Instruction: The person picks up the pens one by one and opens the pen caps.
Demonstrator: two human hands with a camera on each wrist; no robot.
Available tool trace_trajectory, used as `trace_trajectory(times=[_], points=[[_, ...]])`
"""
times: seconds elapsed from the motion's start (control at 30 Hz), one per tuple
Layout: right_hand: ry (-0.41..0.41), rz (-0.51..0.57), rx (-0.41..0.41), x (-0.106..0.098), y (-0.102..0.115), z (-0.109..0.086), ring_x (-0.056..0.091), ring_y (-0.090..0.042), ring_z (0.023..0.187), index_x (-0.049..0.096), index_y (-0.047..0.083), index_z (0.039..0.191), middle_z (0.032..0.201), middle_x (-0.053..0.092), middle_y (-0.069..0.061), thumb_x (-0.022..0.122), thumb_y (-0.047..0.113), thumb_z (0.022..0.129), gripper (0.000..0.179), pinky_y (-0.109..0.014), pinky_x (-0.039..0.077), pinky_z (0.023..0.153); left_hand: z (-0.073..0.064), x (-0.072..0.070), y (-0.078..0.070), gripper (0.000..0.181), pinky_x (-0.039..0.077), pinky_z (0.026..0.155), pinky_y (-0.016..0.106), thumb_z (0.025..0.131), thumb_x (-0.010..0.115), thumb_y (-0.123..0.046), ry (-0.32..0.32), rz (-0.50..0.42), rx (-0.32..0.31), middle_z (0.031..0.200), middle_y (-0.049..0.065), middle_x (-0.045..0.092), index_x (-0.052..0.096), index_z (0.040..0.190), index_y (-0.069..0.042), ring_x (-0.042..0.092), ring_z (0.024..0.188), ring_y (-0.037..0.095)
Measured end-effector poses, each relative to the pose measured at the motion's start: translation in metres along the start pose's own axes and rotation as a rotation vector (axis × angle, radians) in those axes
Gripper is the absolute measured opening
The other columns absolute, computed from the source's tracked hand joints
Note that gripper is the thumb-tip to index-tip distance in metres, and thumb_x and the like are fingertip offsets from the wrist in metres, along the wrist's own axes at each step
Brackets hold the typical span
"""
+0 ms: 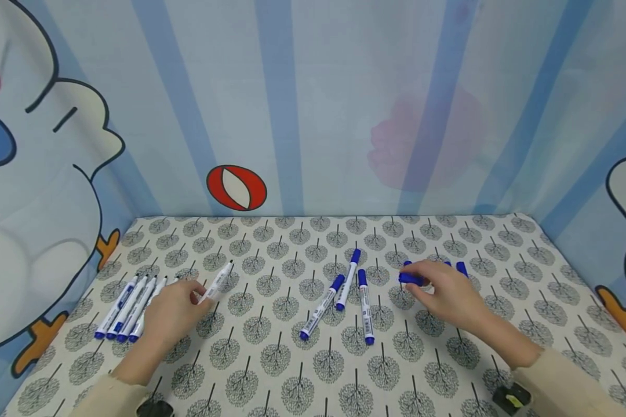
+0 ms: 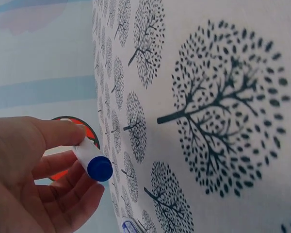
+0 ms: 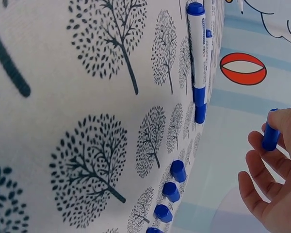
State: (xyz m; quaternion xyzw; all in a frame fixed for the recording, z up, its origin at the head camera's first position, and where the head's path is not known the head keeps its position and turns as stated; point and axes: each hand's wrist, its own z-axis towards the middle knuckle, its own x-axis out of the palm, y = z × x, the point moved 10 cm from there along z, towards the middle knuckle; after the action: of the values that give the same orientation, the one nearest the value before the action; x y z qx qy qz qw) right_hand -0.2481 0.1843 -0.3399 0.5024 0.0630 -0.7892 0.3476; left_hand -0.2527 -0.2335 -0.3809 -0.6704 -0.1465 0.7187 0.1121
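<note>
My left hand (image 1: 172, 313) pinches an uncapped whiteboard marker (image 1: 219, 282) between thumb and fingers, its black tip pointing up and away. In the left wrist view the blue end of that marker (image 2: 100, 168) faces the camera. On the right, my right hand (image 1: 451, 295) pinches a loose blue marker cap (image 3: 270, 136) above the cloth. Several more blue caps (image 3: 171, 191) stand in a row near it, partly hidden by the hand in the head view. Several uncapped markers (image 1: 130, 310) lie side by side, left of my left hand.
Between the hands lie three capped markers: one slanted (image 1: 320, 308), one farther back (image 1: 348, 279) and one nearly straight (image 1: 366, 307). A tree-patterned cloth (image 1: 271, 382) covers the table. Behind it rises a striped blue cartoon backdrop (image 1: 328, 116).
</note>
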Motion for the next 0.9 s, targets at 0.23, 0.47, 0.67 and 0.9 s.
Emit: trace_trajectory(times=[0.23,0.47,0.67,0.9], points=[[-0.011,-0.016,0.020,-0.002,-0.005,-0.004,0.057,-0.007,0.072,0.066,0.011,0.102,0.088,0.066,0.002,0.073,0.013,0.076,0.027,-0.022,0.048,0.057,-0.002,-0.003,0.013,0.030,0.039,0.043,0.028,0.079,0.067,-0.026,-0.002,0.024,-0.034,0.080,0.009,0.064,0.066,0.096,-0.002,0.051,0.055,0.017],[-0.002,-0.031,0.048,-0.005,-0.012,-0.009,0.057,-0.009,0.074,0.066,0.011,0.102,0.092,0.066,-0.001,0.072,0.013,0.077,0.025,-0.020,0.046,0.056,-0.005,-0.005,0.022,0.027,0.038,0.042,0.027,0.077,0.066,-0.023,-0.017,0.047,-0.035,0.071,0.006,0.062,0.066,0.092,0.000,0.049,0.052,0.016],[0.014,-0.029,0.071,-0.008,-0.020,-0.013,0.058,-0.010,0.073,0.065,0.010,0.104,0.096,0.067,-0.004,0.071,0.013,0.077,0.028,-0.021,0.046,0.057,-0.006,-0.003,0.032,0.027,0.037,0.040,0.028,0.078,0.066,-0.023,-0.004,0.059,-0.067,0.068,0.004,0.060,0.065,0.092,-0.001,0.047,0.050,0.016],[-0.011,-0.060,0.051,-0.014,-0.025,-0.014,0.058,-0.010,0.070,0.065,0.009,0.102,0.092,0.068,-0.003,0.072,0.013,0.076,0.028,-0.022,0.047,0.057,-0.007,-0.003,0.042,0.028,0.036,0.038,0.027,0.079,0.064,-0.021,0.022,0.066,-0.103,0.062,0.003,0.056,0.063,0.095,0.001,0.044,0.047,0.016]])
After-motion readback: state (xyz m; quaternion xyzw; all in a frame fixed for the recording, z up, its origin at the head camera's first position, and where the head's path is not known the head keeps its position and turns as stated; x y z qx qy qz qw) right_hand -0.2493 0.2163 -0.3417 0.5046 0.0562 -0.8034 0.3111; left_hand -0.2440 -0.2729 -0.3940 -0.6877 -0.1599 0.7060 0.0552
